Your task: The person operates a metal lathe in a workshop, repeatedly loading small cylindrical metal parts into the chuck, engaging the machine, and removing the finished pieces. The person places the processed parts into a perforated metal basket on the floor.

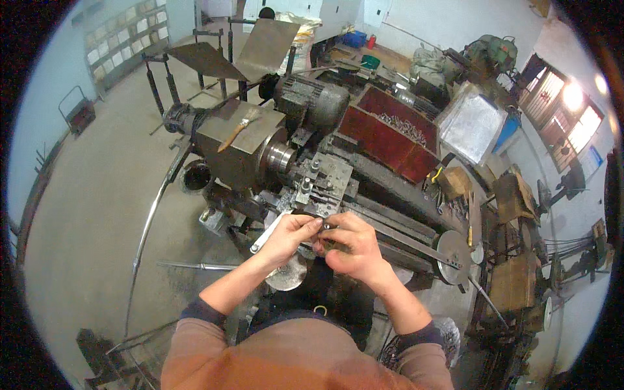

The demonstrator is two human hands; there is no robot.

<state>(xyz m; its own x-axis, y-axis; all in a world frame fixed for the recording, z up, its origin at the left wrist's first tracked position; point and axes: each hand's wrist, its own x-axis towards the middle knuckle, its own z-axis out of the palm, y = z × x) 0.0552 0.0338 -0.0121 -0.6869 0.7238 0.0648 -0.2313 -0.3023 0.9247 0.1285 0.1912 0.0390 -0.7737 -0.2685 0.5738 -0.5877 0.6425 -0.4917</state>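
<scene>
Your left hand [292, 235]: the thumb and fingers pinch a small metal piece [326, 226], held up just before the lathe; it is too small to tell its kind.
Your right hand [354, 244]: the fingers are bent and meet the same piece from the other side; whether they close on it, you cannot tell from here.
Step in hand: it looks like two-handed handling of that piece; the next move calls for a firm left pinch and freedom for the right fingers.
Round handwheel [286, 275]: below your left wrist, in the way if that hand drops.
White bar [268, 235]: slants just beside your left hand, hemming it in.
Tool post [305, 186]: bulky, right beyond your fingers, limiting forward reach.
Spindle [280, 158]: past the tool post, to the left.
Brush [238, 131]: lies on the headstock [214, 144].
Red tray [377, 144]: farther back, with metal bits [403, 127] inside.
</scene>
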